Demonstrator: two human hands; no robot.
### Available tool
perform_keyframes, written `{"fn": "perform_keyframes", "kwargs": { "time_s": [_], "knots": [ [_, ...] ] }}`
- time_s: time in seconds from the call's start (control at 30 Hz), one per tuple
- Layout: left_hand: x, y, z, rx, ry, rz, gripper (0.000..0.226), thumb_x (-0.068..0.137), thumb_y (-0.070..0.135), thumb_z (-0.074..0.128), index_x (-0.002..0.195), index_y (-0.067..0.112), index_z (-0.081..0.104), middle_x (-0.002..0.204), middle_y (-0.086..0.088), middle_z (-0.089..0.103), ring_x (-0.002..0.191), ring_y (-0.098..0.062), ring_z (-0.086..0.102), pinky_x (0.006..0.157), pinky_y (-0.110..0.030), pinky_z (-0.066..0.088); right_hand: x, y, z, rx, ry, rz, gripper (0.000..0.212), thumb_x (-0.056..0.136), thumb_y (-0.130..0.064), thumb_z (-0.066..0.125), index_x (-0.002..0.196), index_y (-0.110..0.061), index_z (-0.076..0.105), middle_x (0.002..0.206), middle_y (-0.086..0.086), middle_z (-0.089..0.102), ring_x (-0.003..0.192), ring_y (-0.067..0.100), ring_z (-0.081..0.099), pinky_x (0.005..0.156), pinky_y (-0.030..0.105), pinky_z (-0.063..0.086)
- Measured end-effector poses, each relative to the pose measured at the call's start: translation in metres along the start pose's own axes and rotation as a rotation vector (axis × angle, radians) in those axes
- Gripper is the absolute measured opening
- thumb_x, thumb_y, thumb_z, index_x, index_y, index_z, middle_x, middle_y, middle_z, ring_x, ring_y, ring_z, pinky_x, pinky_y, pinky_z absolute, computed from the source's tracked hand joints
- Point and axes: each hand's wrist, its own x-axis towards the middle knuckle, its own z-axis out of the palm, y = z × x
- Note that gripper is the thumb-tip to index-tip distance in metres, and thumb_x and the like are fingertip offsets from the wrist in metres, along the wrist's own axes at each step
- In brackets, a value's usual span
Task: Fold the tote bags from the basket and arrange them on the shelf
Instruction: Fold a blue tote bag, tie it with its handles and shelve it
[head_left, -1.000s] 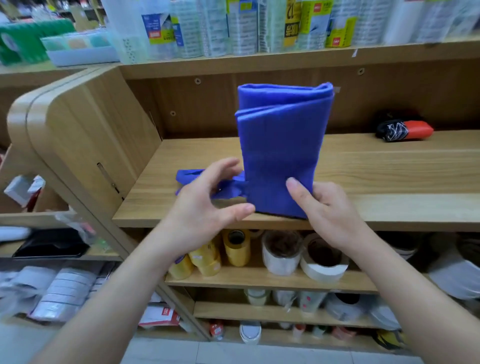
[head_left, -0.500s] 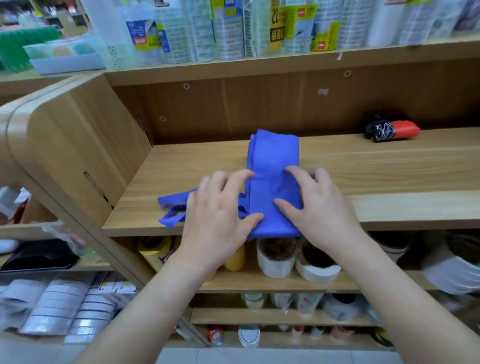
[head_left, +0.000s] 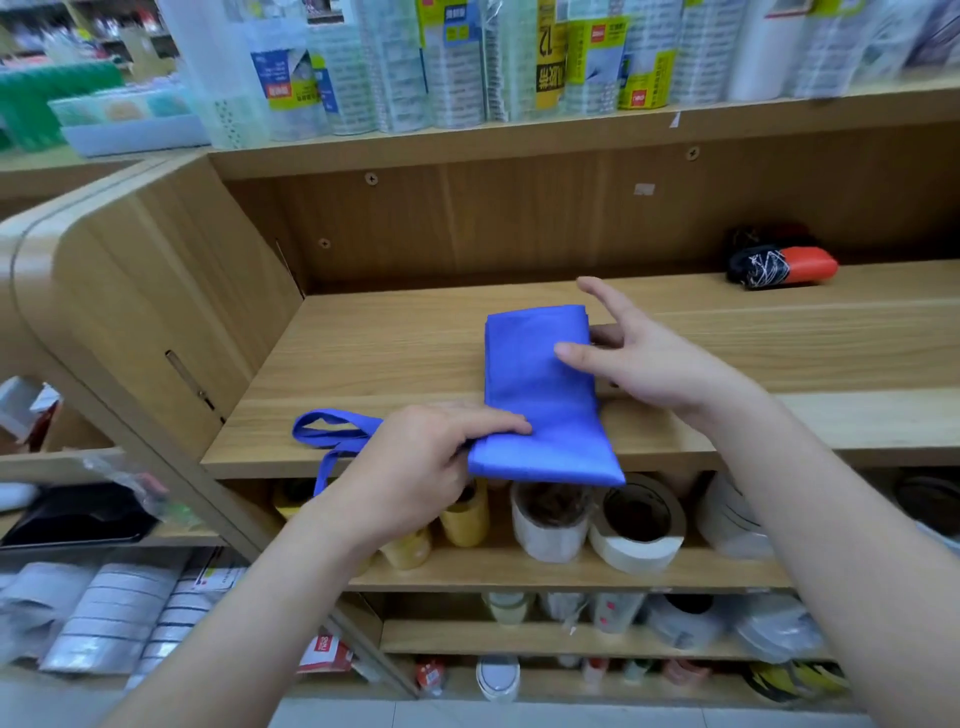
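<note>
A: Wood-grain shelf (head_left: 779, 353) is running across the frame. Back panel (head_left: 519, 223) behind it is showing screw heads (head_left: 371, 179).
B: Left end?
A: Rounded end panel (head_left: 130, 291) is closing it off; a narrow slot (head_left: 182, 369) is sitting in its inner face.
B: Above and below?
A: Top board (head_left: 519, 136) is carrying wrapped packs (head_left: 452, 62), lower board (head_left: 571, 574) is holding tape rolls (head_left: 636, 525). Pale tiled floor (head_left: 519, 714) is showing underneath — light is falling bright and even.
</note>
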Motion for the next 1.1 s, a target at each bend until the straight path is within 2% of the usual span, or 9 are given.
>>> {"fn": "perform_keyframes", "kwargs": {
  "time_s": [0.2,0.3,0.37,0.47,0.57,0.67,0.73,0.87,1.1],
  "knots": [
    [0.014,0.011,-0.007,-0.263,0.166,-0.255,0.004,0.087,0.040,0.066,0.089,0.044,0.066,0.087,0.013,0.073,0.084,-0.006,0.066,0.081,-0.034,0.052,0.016,-0.010,0.011,0.338,-0.005,0.015,0.023,0.094,-0.006,0.057,0.105,-0.020,0.071,0.092,0.007,0.069,0.069,0.013,0.059,0.055,0.019,0.047],
    [0.021,0.013,-0.001,-0.208,0.289,-0.342,0.013,0.086,0.038,0.071,0.097,0.033,0.066,0.089,0.013,0.071,0.085,-0.003,0.064,0.081,-0.029,0.052,0.009,-0.014,0.015,0.602,0.028,0.070,0.031,0.094,-0.005,0.047,0.091,-0.015,0.076,0.088,0.006,0.071,0.068,0.016,0.061,0.062,0.025,0.049],
    [0.024,0.014,0.003,-0.127,0.351,-0.341,0.021,0.083,0.039,0.073,0.097,0.029,0.061,0.091,0.016,0.064,0.087,-0.005,0.058,0.077,-0.014,0.046,0.004,-0.016,0.015,0.685,0.038,0.091,0.034,0.098,-0.029,0.047,0.087,-0.016,0.076,0.094,0.006,0.068,0.077,0.021,0.058,0.075,0.035,0.046],
    [0.029,0.013,0.004,-0.105,0.329,-0.377,0.037,0.083,0.040,0.073,0.111,0.027,0.052,0.103,0.013,0.058,0.099,-0.005,0.052,0.078,-0.007,0.037,-0.006,-0.023,0.026,0.498,0.134,0.041,0.049,0.093,-0.064,0.041,0.086,-0.024,0.068,0.083,-0.004,0.064,0.075,0.012,0.056,0.073,0.031,0.043],
    [0.033,0.017,0.005,-0.178,0.156,-0.392,0.058,0.091,0.038,0.063,0.142,0.026,0.039,0.119,0.018,0.056,0.111,0.004,0.052,0.093,-0.014,0.038,-0.006,-0.024,0.049,0.323,0.447,-0.121,0.029,0.097,-0.046,0.048,0.079,-0.024,0.055,0.070,-0.014,0.054,0.070,0.007,0.049,0.071,0.029,0.039],
    [0.036,0.019,0.005,-0.256,0.064,-0.361,0.033,0.095,0.028,0.061,0.123,0.032,0.045,0.103,0.034,0.053,0.091,0.030,0.047,0.079,0.004,0.032,-0.004,-0.022,0.059,0.333,0.632,-0.234,0.015,0.092,-0.023,0.046,0.078,-0.022,0.051,0.063,-0.016,0.049,0.063,0.001,0.044,0.064,0.023,0.037],
    [0.039,0.021,0.005,-0.336,0.078,-0.336,0.030,0.092,0.033,0.065,0.117,0.034,0.048,0.098,0.029,0.060,0.094,0.025,0.051,0.082,0.000,0.037,-0.007,-0.023,0.059,0.321,0.685,-0.300,0.012,0.087,-0.015,0.043,0.083,-0.018,0.053,0.065,-0.013,0.049,0.062,0.000,0.044,0.060,0.018,0.035],
    [0.041,0.023,0.009,-0.456,0.096,-0.301,0.072,0.075,0.070,0.057,0.134,0.029,0.045,0.109,0.024,0.064,0.108,0.002,0.059,0.094,-0.023,0.047,-0.010,-0.022,0.058,0.280,0.738,-0.384,0.020,0.083,-0.008,0.037,0.084,-0.013,0.057,0.066,-0.008,0.052,0.061,0.003,0.047,0.057,0.015,0.036],
    [0.044,0.025,0.013,-0.289,0.195,-0.116,0.035,0.089,0.050,0.061,0.099,0.018,0.049,0.079,0.013,0.062,0.072,-0.007,0.057,0.067,-0.027,0.044,-0.013,-0.025,0.031,-0.039,0.476,-0.450,0.035,0.082,-0.015,0.033,0.088,-0.020,0.067,0.087,-0.006,0.062,0.084,0.001,0.056,0.077,0.015,0.044]
  ]
}}
